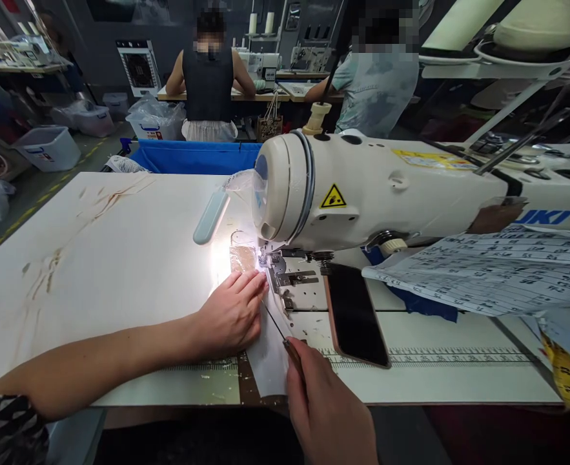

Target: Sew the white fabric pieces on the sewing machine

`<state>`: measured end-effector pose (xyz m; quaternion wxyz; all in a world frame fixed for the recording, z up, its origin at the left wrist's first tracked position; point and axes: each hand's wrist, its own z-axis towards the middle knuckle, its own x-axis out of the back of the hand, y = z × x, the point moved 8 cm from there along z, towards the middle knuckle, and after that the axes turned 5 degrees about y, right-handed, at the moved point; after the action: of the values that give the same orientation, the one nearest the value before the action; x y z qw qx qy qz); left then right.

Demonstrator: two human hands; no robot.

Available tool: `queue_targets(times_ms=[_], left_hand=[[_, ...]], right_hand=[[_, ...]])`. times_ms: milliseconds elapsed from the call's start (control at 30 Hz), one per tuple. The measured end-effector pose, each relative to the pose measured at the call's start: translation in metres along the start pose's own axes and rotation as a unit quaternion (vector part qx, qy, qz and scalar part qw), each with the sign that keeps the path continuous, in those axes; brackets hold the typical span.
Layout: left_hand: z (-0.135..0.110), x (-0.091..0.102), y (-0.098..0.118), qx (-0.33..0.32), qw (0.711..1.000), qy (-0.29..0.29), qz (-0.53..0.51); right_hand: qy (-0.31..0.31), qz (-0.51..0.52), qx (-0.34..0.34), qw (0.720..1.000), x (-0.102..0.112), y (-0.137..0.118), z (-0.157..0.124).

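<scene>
My left hand [234, 310] lies on a strip of white fabric [271, 361] just in front of the sewing machine's needle area [264, 255]. Its fingers are stretched out and pressed down on the cloth. In my right hand [326, 400], near the table's front edge, is an awl [292, 355] with a brown handle. The thin metal shaft points up and left, and its tip ends by the fingers of my left hand. Under the lamp's glare, a small tan piece [243, 258] sits beside the presser foot.
Right of the needle lies a dark phone [357, 316]. A written paper sheet [498, 268] and a yellow tape measure [563, 371] are further right. A pale blue flat tool [210, 216] rests behind my left hand. Two people [208, 84] sit at machines beyond a blue fabric bin [192, 157].
</scene>
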<state>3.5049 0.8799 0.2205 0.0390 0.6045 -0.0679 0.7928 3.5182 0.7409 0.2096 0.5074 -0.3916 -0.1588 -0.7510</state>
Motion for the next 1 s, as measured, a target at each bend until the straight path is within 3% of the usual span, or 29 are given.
queue_targets(times_ms=[333, 567, 767, 1000], left_hand=[[-0.001, 0.003, 0.004, -0.013, 1.0, 0.012, 0.011], [0.004, 0.003, -0.006, -0.012, 1.0, 0.024, 0.016], [0.008, 0.008, -0.017, 0.026, 0.999, 0.044, 0.015], [0.011, 0.015, -0.026, 0.009, 0.997, 0.069, 0.026]], right_hand=[[0.028, 0.004, 0.001, 1.0, 0.001, -0.007, 0.014], [0.047, 0.012, 0.0, 0.999, 0.001, -0.012, 0.03], [0.048, 0.019, -0.024, 0.998, -0.005, -0.012, 0.041], [0.046, 0.045, -0.055, 0.996, -0.006, -0.011, 0.044]])
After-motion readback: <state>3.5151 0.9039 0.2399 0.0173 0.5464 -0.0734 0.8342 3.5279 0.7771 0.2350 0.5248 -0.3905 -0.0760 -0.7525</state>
